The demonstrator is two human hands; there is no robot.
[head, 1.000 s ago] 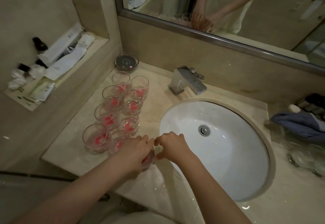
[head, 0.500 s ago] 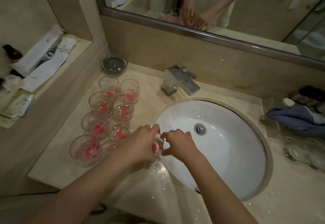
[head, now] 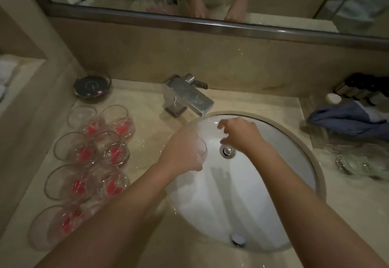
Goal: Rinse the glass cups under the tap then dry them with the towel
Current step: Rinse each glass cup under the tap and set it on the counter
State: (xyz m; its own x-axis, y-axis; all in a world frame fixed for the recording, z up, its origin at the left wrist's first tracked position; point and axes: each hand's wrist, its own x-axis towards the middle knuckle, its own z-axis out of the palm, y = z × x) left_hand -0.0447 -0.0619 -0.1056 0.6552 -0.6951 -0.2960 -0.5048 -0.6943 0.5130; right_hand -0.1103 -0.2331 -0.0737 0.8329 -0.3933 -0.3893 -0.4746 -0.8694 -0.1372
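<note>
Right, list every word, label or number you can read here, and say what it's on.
No text here can be read.
Dark round dish: a pale curved mark, too blurred to tell whether it is a letter.
Glass cups: red patches only, no lettering to be made out.
Dark bottles: any labels too small and dim.
Tap: no marking readable.
</note>
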